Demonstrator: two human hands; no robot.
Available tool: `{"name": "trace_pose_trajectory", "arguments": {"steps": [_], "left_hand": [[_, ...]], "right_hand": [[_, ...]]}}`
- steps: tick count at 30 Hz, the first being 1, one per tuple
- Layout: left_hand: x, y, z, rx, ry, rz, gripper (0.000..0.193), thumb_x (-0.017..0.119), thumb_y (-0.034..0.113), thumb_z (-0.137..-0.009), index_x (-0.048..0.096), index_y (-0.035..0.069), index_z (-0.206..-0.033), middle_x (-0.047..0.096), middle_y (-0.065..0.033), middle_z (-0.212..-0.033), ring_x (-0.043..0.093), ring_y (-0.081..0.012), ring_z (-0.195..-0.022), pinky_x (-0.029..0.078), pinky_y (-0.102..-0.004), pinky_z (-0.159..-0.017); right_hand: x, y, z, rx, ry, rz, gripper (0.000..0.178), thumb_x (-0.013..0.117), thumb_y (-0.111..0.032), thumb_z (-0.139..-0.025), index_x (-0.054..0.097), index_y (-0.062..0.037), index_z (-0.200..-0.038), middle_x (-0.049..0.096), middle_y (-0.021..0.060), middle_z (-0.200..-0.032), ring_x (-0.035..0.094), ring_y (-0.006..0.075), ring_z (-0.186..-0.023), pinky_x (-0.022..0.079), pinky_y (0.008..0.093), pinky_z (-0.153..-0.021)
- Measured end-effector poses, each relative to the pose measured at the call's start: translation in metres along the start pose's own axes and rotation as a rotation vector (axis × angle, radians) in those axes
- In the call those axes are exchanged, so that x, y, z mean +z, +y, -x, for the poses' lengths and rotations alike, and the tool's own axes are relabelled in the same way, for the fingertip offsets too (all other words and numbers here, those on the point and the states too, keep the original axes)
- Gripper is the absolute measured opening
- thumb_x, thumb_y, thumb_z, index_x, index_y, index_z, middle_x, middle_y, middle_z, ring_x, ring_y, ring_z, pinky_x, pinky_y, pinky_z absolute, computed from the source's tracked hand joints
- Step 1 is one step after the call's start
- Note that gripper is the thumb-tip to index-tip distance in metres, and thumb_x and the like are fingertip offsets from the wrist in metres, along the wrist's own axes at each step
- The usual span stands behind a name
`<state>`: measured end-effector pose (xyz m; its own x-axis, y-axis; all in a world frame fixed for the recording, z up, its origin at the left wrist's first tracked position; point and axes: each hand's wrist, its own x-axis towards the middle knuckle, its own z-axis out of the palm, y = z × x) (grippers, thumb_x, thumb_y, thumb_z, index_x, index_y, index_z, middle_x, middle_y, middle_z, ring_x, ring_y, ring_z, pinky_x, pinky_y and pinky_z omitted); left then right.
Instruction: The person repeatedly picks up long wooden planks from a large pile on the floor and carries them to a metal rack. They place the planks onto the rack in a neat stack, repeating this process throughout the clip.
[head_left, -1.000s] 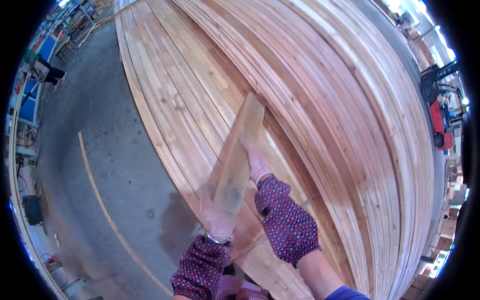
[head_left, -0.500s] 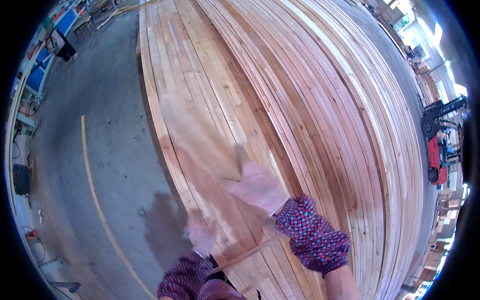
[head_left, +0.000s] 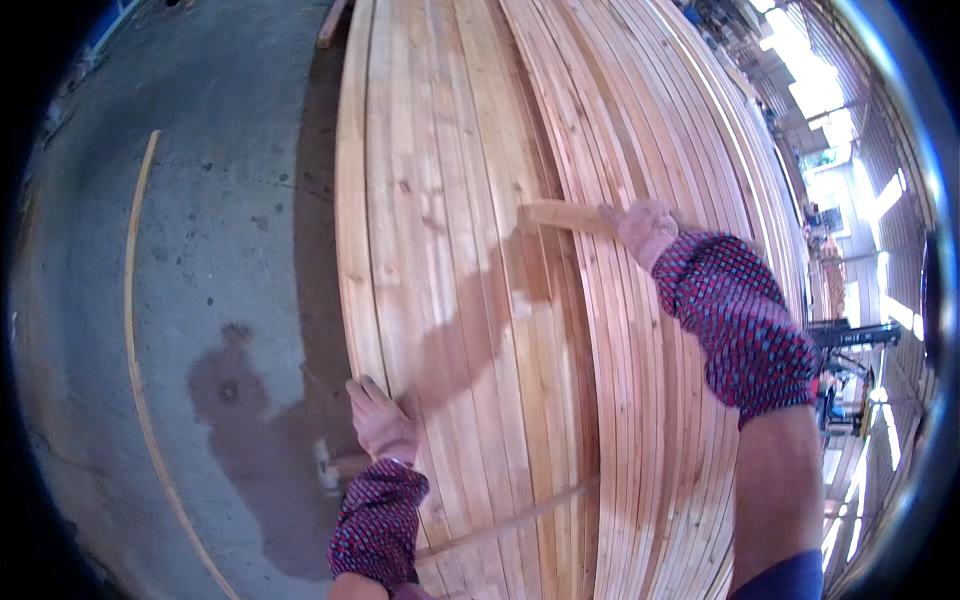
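A deep stack of long pale boards (head_left: 430,330) fills the middle of the view. Along the stack's left edge, my left hand (head_left: 383,422) lies on the outermost board, its gloved fingers stretched forward and holding nothing. My right hand (head_left: 648,230), also gloved, is wrapped around a short piece of wood (head_left: 566,215). That wood points left from my fist, over the gap between the lower left layer and the higher right layer (head_left: 640,330). My palm hides its near end. Both forearms wear dark patterned sleeve covers.
A thin wooden strip (head_left: 135,330) lies lengthwise on the grey concrete floor (head_left: 230,200) at left. Across the near boards runs a narrow crosswise stick (head_left: 520,515). A forklift (head_left: 845,370) stands beyond the stack at far right. My shadow falls on floor and boards.
My right hand has carried the piece of wood rightward, toward the higher layer. The left hand, blurred before, now rests on the edge board. The whole view has shifted.
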<state>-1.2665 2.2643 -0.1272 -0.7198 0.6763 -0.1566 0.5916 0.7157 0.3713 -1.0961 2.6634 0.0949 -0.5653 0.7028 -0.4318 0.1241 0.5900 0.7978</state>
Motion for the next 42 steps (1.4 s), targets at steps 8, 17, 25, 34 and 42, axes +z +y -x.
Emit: {"name": "trace_pose_trajectory", "arguments": {"steps": [8, 17, 25, 34, 42], "left_hand": [[0.007, 0.003, 0.013, 0.018, 0.108, -0.03, 0.079, 0.062, 0.043, -0.083, 0.035, -0.011, -0.134, 0.038, -0.0327, -0.134, 0.046, -0.0455, -0.12, 0.043, -0.0489, -0.097], [0.008, 0.0, 0.011, 0.002, 0.047, -0.014, 0.081, 0.058, 0.047, -0.083, 0.035, -0.011, -0.135, 0.035, -0.0337, -0.138, 0.045, -0.046, -0.121, 0.042, -0.0477, -0.1], [-0.007, 0.014, 0.015, -0.122, -0.159, -0.085, 0.081, 0.05, 0.048, -0.09, 0.027, -0.009, -0.142, 0.027, -0.0288, -0.147, 0.03, -0.0384, -0.136, 0.031, -0.0399, -0.11], [0.005, 0.011, 0.049, 0.355, -0.479, -0.235, 0.083, 0.051, 0.041, -0.09, 0.019, -0.018, -0.139, 0.033, -0.0343, -0.14, 0.035, -0.0407, -0.13, 0.029, -0.045, -0.109], [0.065, 0.127, 0.212, 0.687, -1.012, 0.266, 0.066, 0.048, 0.021, -0.096, 0.014, 0.001, -0.149, 0.021, -0.0208, -0.153, 0.027, -0.0265, -0.139, 0.022, -0.0383, -0.114]], "right_hand": [[-0.156, 0.027, 0.016, 0.093, -0.027, -0.11, 0.07, 0.059, -0.018, -0.087, 0.026, -0.0226, -0.148, 0.061, 0.0059, -0.083, 0.065, 0.0238, -0.07, 0.053, 0.0387, -0.06], [-0.009, 0.0, 0.033, -0.013, 0.044, -0.129, 0.058, 0.056, -0.019, -0.088, 0.036, -0.0158, -0.142, 0.066, 0.0043, -0.081, 0.068, 0.0242, -0.073, 0.051, 0.0425, -0.056], [-0.088, -0.051, 0.173, 0.056, -0.13, -0.749, 0.062, 0.058, -0.032, -0.083, 0.039, -0.0169, -0.14, 0.069, 0.0127, -0.092, 0.069, 0.0293, -0.079, 0.054, 0.0457, -0.062], [-0.04, -0.187, 0.552, 0.496, -0.529, -1.856, 0.083, 0.062, -0.043, -0.079, 0.026, -0.013, -0.147, 0.064, 0.0252, -0.103, 0.063, 0.0389, -0.094, 0.049, 0.0448, -0.081], [-0.037, -0.369, 0.852, 1.81, -0.19, -2.246, 0.093, 0.072, -0.036, -0.074, 0.024, -0.0049, -0.148, 0.057, 0.0217, -0.125, 0.056, 0.0318, -0.116, 0.043, 0.0351, -0.099]]}}
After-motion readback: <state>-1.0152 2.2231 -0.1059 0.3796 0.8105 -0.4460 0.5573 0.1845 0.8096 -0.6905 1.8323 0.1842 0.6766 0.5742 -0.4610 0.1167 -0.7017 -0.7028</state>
